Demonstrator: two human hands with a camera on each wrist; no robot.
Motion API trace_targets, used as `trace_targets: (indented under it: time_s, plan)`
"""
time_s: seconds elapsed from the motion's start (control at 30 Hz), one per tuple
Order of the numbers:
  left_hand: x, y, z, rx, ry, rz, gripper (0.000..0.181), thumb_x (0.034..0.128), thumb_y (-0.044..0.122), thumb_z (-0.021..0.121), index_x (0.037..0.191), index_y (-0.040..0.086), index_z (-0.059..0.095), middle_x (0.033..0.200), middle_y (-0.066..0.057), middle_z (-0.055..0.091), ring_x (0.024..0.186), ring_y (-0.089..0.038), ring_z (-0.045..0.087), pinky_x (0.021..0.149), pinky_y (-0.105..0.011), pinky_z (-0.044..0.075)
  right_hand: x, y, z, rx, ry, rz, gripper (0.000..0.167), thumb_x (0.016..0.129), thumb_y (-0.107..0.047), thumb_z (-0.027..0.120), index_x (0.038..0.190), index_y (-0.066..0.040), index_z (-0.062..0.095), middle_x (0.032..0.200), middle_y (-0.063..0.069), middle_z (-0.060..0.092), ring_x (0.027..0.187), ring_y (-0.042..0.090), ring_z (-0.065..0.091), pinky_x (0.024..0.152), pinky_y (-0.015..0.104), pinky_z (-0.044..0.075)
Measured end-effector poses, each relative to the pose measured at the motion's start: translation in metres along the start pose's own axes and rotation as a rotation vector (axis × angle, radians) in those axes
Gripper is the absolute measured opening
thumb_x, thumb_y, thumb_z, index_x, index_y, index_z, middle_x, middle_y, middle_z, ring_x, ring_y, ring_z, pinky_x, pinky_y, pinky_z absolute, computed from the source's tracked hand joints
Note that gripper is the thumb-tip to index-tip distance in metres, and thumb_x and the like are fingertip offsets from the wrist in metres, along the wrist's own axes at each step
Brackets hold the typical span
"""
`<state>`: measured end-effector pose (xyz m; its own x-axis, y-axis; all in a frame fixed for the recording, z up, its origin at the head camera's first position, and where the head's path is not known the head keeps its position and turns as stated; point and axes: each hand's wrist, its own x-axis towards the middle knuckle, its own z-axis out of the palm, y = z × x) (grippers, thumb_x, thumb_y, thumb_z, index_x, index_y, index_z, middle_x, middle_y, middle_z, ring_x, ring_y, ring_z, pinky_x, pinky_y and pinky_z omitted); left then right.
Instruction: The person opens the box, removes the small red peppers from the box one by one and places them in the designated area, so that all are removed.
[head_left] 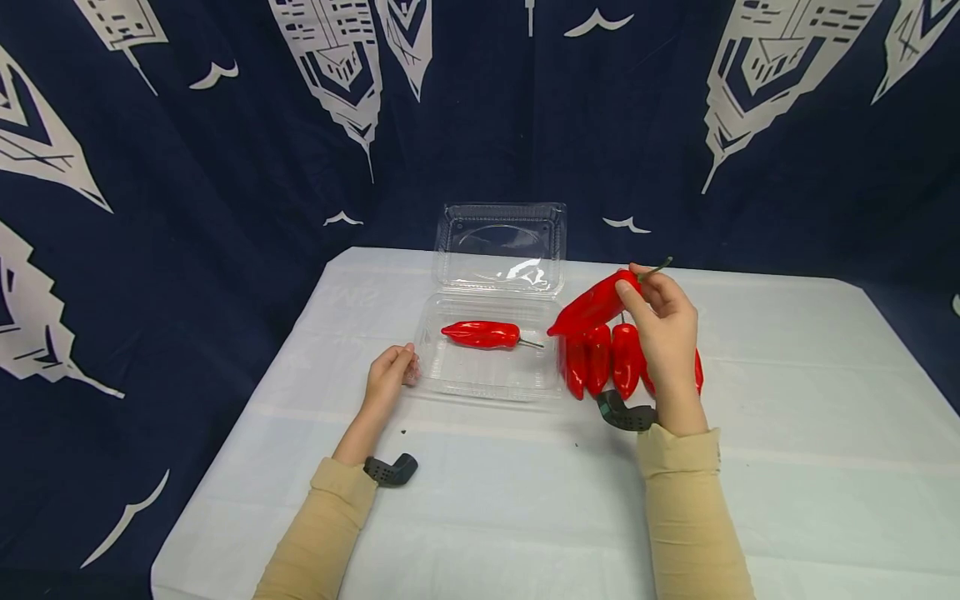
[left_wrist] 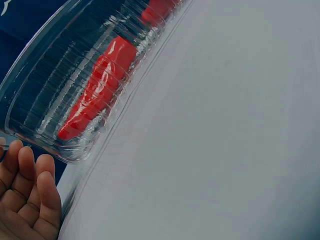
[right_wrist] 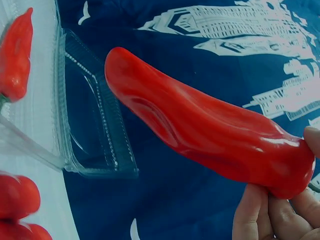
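A clear plastic clamshell container (head_left: 487, 383) stands on the table with its lid (head_left: 501, 250) raised at the back. One red pepper (head_left: 482, 334) lies inside it, stem to the right. At the container's left edge, my left hand (head_left: 390, 371) pinches the rim between thumb and fingers. My right hand (head_left: 663, 321) grips another red pepper (right_wrist: 200, 125) near its stem end, lifted to the right of the container with the tip pointing left and down. Below that hand, several red peppers (head_left: 597, 360) lie side by side at the container's right, partly hidden by the hand.
A white cloth covers the table (head_left: 510, 500). Behind it hangs a dark blue curtain (head_left: 480, 125) with white building prints. Each wrist wears a black device, the left one (head_left: 392, 471) and the right one (head_left: 626, 412).
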<state>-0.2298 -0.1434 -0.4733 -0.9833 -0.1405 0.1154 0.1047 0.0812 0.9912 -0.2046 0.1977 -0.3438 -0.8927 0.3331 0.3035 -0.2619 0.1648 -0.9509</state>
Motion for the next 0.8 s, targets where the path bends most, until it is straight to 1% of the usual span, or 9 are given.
trace_targets:
  time_s: [0.1,0.2,0.23,0.3,0.4,0.47,0.57,0.7,0.8]
  plan:
    - [0.000,0.002,-0.001,-0.011,-0.011,-0.019,0.033,0.0985,0.020,0.050,0.085,-0.010,0.056,0.069,-0.004,0.052,0.061,-0.011,0.050,0.055,-0.019,0.045,0.002,-0.001,-0.005,0.036,0.023,-0.002,0.037,0.088,-0.026,0.067,0.121,-0.011,0.062,0.115,0.004,0.064,0.102,0.016,0.058,0.088,0.024,0.048]
    - [-0.001,0.006,-0.002,-0.023,-0.023,-0.036,0.031,0.0985,0.017,0.050,0.086,-0.011,0.056,0.071,-0.005,0.052,0.063,-0.012,0.050,0.055,-0.020,0.045,0.005,0.000,-0.009,0.054,0.051,-0.001,0.038,0.087,-0.026,0.068,0.121,-0.011,0.062,0.117,0.003,0.063,0.104,0.016,0.058,0.089,0.023,0.047]
    - [-0.002,0.008,-0.002,-0.022,-0.027,-0.038,0.031,0.0986,0.016,0.049,0.086,-0.011,0.055,0.071,-0.006,0.052,0.063,-0.013,0.050,0.055,-0.021,0.046,0.005,0.000,-0.011,0.061,0.062,0.002,0.038,0.087,-0.026,0.068,0.121,-0.011,0.062,0.118,0.003,0.063,0.105,0.016,0.057,0.089,0.024,0.047]
    - [-0.005,0.016,-0.001,-0.014,-0.032,-0.037,0.029,0.0986,0.014,0.048,0.085,-0.012,0.055,0.072,-0.007,0.053,0.063,-0.014,0.051,0.056,-0.022,0.046,0.006,0.000,-0.014,0.068,0.086,-0.002,0.039,0.086,-0.026,0.069,0.121,-0.010,0.062,0.120,0.004,0.062,0.108,0.017,0.057,0.091,0.025,0.046]
    - [-0.006,0.018,-0.001,-0.010,-0.035,-0.035,0.028,0.0986,0.012,0.048,0.085,-0.011,0.055,0.072,-0.007,0.052,0.064,-0.014,0.051,0.056,-0.023,0.047,0.007,0.001,-0.019,0.069,0.120,-0.011,0.039,0.086,-0.026,0.070,0.121,-0.010,0.062,0.121,0.003,0.061,0.111,0.018,0.055,0.093,0.028,0.045]
    - [-0.006,0.017,-0.001,-0.019,-0.033,-0.040,0.028,0.0987,0.014,0.048,0.085,-0.010,0.055,0.072,-0.006,0.052,0.064,-0.013,0.051,0.056,-0.022,0.047,0.008,0.000,-0.023,0.080,0.141,-0.011,0.038,0.085,-0.026,0.071,0.119,-0.011,0.063,0.122,0.002,0.061,0.112,0.018,0.054,0.095,0.029,0.044]
    - [-0.002,0.007,-0.002,-0.029,-0.022,-0.038,0.029,0.0984,0.018,0.050,0.084,-0.007,0.056,0.071,-0.004,0.052,0.063,-0.011,0.050,0.055,-0.020,0.046,0.009,0.001,-0.028,0.119,0.163,0.001,0.038,0.083,-0.025,0.073,0.117,-0.012,0.064,0.121,0.002,0.061,0.112,0.018,0.054,0.095,0.029,0.044]
    - [0.000,0.001,-0.001,-0.016,-0.005,-0.011,0.030,0.0982,0.021,0.051,0.083,-0.004,0.056,0.070,-0.002,0.052,0.061,-0.009,0.050,0.054,-0.019,0.045,0.011,0.003,-0.036,0.154,0.194,0.019,0.039,0.082,-0.026,0.074,0.117,-0.012,0.065,0.119,0.004,0.062,0.111,0.018,0.056,0.093,0.026,0.045]
    - [0.000,0.000,0.000,-0.011,-0.002,0.002,0.030,0.0980,0.022,0.050,0.082,-0.003,0.056,0.070,-0.002,0.052,0.061,-0.009,0.049,0.054,-0.019,0.045,0.012,0.003,-0.042,0.179,0.216,0.025,0.041,0.080,-0.026,0.076,0.117,-0.013,0.065,0.119,0.005,0.062,0.110,0.018,0.056,0.092,0.025,0.046]
